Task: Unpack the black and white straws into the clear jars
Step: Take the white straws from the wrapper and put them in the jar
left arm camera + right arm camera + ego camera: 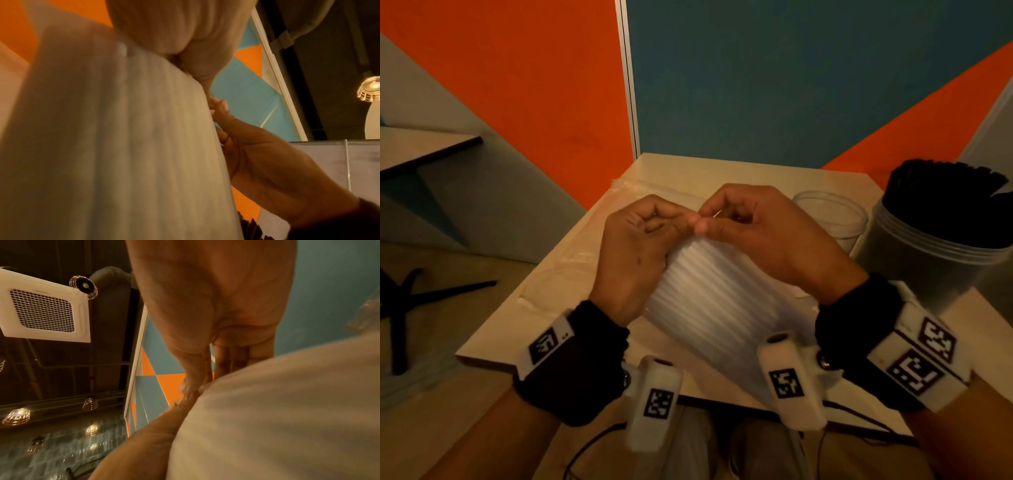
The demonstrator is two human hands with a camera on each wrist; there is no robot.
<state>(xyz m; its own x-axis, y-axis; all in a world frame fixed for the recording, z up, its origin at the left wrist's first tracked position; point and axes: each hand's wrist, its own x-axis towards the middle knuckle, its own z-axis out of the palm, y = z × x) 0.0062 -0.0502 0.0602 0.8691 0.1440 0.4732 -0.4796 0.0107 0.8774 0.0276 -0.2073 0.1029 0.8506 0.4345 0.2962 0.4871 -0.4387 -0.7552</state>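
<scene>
— Gripping what, exactly, and with which hand?

— Both hands are pinching the top edge of the pack of white straws (709, 301). The left hand (635, 253) is curling its fingers inward, thumb and forefinger closing on the wrapper's upper left corner. The right hand (753, 233) is mirroring it, thumb lying flat along the edge, fingertips meeting the left hand's fingertips at the middle.

— Where is the pack sitting?

— It is being held tilted above the table (571, 260), lower end toward the person's lap, upper end between the two hands. The white straws are lying in parallel rows inside the clear wrap.

— How are the wrists standing?

— Both wrists are angling inward, backs of the hands facing up in the head view. Each is wearing a black band with a white marker block.

— And the jars?

— The empty clear jar (835, 216) is standing on the table just right of the right hand. Beside it, farther right, the second clear jar (935, 260) is holding the black straws (948, 198) upright.

— Anything else on the table?

— A flattened clear wrapper (554, 287) is lying left of the left hand.
</scene>
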